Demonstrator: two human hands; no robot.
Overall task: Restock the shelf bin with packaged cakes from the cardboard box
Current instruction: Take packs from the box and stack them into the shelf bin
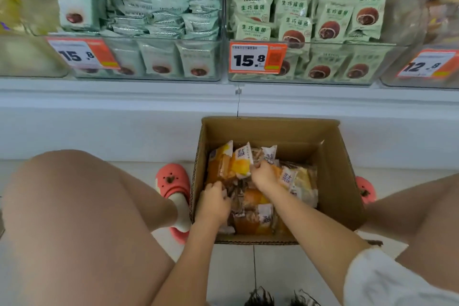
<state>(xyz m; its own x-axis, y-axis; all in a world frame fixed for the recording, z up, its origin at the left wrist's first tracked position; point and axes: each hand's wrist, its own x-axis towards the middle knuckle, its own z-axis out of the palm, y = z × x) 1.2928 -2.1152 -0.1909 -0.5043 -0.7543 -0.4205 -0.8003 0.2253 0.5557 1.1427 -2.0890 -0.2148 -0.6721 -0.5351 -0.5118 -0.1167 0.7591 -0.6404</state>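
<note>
You are crouched on a pale tiled floor in front of a white shelf unit, knees spread to either side of an open cardboard box that sits on the tiles just in front of the shelf base. Both your hands are down inside it. Your left hand is curled over the wrappers at the box's near left side, fingers bent into the pile; whether it actually has one in its grip you cannot tell from here. Your right hand is further in, fingers pinched around the edge of an orange-and-white packaged cake that stands up against the others. The rest of the packaged cakes lie loosely heaped across the box bottom, filling only its lower part.

Above, on the shelf, clear plastic bins stand side by side. The left bin holds pale green packets, partly stacked flat, and the bin directly above the box is filled with green packets showing a brown round cake (different goods from those in the box). Orange price tags hang on the bin fronts. A coral-pink clog shows beside the box on the left, and another peeks out at its right.
</note>
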